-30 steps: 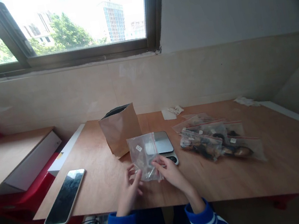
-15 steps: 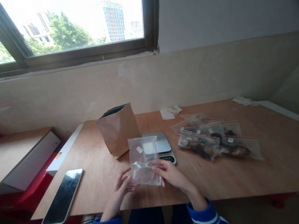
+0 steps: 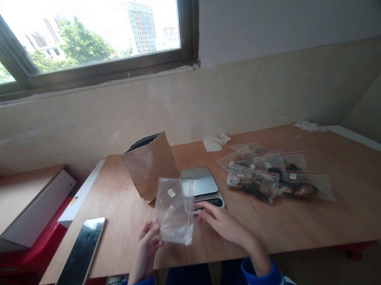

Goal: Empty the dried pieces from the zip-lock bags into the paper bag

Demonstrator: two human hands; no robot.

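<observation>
The left hand (image 3: 147, 240) alone pinched the limp clear zip bag (image 3: 174, 210) near the table's (image 3: 366, 201) front edge, so it risked slipping, while the right hand (image 3: 220, 219) lay spread toward the scale (image 3: 201, 188).

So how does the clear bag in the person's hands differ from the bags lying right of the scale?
The clear bag looks empty and see-through; the filled bags hold dark contents. The clear bag is held up off the table by the left hand, with the right hand beside it; the filled bags lie flat, overlapping. Both are transparent bags bearing small white labels.
</observation>
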